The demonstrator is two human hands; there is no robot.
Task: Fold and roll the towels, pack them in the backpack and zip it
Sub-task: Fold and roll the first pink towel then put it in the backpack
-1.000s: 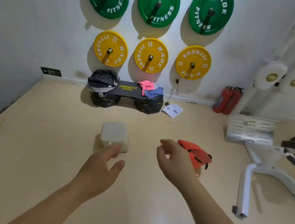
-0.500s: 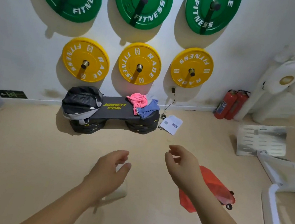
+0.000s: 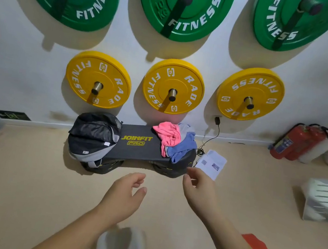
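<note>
Bench (image 3: 136, 141) nearer, towels (image 3: 174, 140) just beyond hands (image 3: 199, 192)

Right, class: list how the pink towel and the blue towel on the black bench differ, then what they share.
Colour: the pink towel is bright pink, the blue towel a muted blue. Place: the pink towel lies nearer the backpack; the blue towel sits at the bench's right end, drooping over its edge. Shared: both are crumpled, unfolded and touching.

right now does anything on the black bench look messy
Yes: the pink cloth towel and blue cloth towel lie crumpled together at the right end of the black padded bench, the blue one drooping over its front edge.
</note>
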